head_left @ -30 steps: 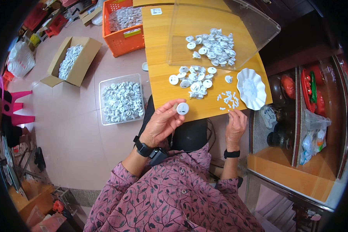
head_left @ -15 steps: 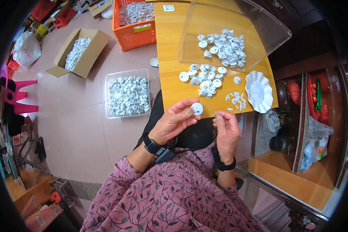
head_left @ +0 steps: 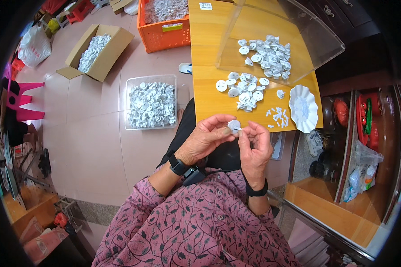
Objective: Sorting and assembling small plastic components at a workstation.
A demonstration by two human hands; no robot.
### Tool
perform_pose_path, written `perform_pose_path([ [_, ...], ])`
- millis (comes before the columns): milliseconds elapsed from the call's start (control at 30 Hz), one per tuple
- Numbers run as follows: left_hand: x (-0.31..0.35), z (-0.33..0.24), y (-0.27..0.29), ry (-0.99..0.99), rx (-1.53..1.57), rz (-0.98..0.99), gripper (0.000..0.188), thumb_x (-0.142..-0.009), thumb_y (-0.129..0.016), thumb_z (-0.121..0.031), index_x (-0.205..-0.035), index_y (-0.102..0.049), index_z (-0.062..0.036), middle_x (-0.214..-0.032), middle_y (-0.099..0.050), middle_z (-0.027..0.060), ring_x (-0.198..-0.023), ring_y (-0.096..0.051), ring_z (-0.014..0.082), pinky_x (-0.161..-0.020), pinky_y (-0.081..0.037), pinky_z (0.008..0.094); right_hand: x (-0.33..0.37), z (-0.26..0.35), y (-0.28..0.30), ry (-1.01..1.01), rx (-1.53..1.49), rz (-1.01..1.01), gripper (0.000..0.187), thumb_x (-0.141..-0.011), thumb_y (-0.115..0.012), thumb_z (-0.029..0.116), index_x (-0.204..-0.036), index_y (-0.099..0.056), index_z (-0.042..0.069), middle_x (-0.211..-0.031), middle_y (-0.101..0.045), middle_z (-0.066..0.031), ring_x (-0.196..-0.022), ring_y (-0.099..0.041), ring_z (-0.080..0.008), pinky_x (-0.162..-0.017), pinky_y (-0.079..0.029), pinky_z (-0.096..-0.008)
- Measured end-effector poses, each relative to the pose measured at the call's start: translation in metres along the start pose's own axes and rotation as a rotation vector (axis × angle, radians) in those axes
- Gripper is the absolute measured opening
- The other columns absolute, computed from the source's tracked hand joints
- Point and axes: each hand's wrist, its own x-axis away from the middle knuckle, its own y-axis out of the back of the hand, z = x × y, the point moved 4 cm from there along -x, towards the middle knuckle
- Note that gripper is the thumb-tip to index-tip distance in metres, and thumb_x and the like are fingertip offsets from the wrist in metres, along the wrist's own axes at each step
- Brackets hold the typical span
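Note:
In front of the table's near edge, my left hand (head_left: 206, 137) pinches a round white plastic piece (head_left: 234, 124) between thumb and fingers. My right hand (head_left: 255, 149) is closed in a pinch against the right side of that piece; whatever lies between its fingertips is hidden. Just beyond, a pile of similar white round pieces (head_left: 245, 92) lies on the yellow wooden table (head_left: 205, 66). Small white pegs (head_left: 278, 116) are scattered to the right of the pile, with one single round piece (head_left: 280, 94) above them. Beside the pegs stands a white scalloped dish (head_left: 313, 111) with tiny pale parts inside.
A clear plastic bin (head_left: 332, 53) lies tipped on the table, more white pieces (head_left: 272, 58) at its mouth. On the floor stand a full clear tub (head_left: 128, 104), a cardboard box (head_left: 113, 55) and an orange crate (head_left: 165, 39). Open shelves (head_left: 325, 196) flank my right side.
My right hand has come left and up to the round piece, so both hands now meet at it. The piece has turned from face-on to tilted. The whole view has shifted slightly.

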Motion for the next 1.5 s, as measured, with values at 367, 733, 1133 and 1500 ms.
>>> perform_pose_path([
  [367, 0.003, -0.001, 0.000, -0.020, -0.074, -0.016, 0.031, -0.093, -0.063, -0.004, -0.124, -0.058, -0.0008, -0.117, -0.062, 0.0077, -0.108, -0.061, 0.0167, -0.091, -0.053, 0.0307, 0.000, 0.004, -0.005, 0.042, 0.043, -0.007, 0.029, -0.086, -0.067, -0.002, -0.114, -0.058, -0.001, -0.085, -0.066, -0.0092, -0.071, -0.065, -0.0152, -0.066, -0.054, -0.0289],
  [733, 0.004, -0.004, 0.006, -0.045, -0.106, -0.065, 0.033, -0.094, -0.063, -0.006, -0.126, -0.057, 0.0002, -0.112, -0.063, 0.0088, -0.099, -0.064, 0.0184, -0.086, -0.054, 0.0294, -0.004, -0.030, 0.005, -0.141, 0.059, -0.004, 0.010, -0.093, -0.062, 0.006, -0.099, -0.063, -0.001, -0.084, -0.063, -0.0085, -0.075, -0.062, -0.0139, -0.064, -0.050, -0.0269],
  [1133, 0.005, -0.009, 0.014, -0.079, -0.131, -0.106, 0.033, -0.095, -0.063, -0.008, -0.126, -0.057, -0.0002, -0.110, -0.064, 0.0085, -0.095, -0.065, 0.0181, -0.082, -0.054, 0.0279, -0.013, -0.076, 0.018, -0.311, 0.072, -0.074, 0.014, -0.093, -0.065, 0.011, -0.098, -0.062, -0.002, -0.080, -0.067, -0.0074, -0.069, -0.063, -0.0124, -0.062, -0.052, -0.0270],
  [1500, 0.005, -0.009, 0.016, -0.074, -0.126, -0.121, 0.033, -0.095, -0.063, -0.008, -0.127, -0.057, -0.0003, -0.109, -0.065, 0.0087, -0.095, -0.065, 0.0184, -0.082, -0.054, 0.0280, -0.014, -0.088, 0.023, -0.309, -0.004, -0.097, 0.011, -0.094, -0.062, 0.006, -0.100, -0.062, -0.002, -0.086, -0.067, -0.0078, -0.075, -0.063, -0.0110, -0.067, -0.052, -0.0251],
])
